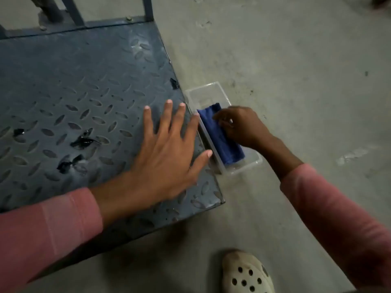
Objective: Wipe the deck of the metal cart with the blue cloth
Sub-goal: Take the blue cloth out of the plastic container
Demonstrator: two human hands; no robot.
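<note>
The metal cart's deck (69,85) is dark grey tread plate filling the left of the head view, with a few black smears on it near its left side. My left hand (167,151) lies flat on the deck near its right edge, fingers spread, holding nothing. A folded blue cloth (222,140) lies inside a clear plastic box (203,92) on the floor beside the deck's right edge. My right hand (239,125) is in the box with its fingers closed on the cloth's upper end.
The cart's upright frame bars (148,9) rise at the deck's far edge. Bare concrete floor (296,70) spreads to the right. My foot in a white perforated clog (245,273) stands at the bottom, near the deck's front corner.
</note>
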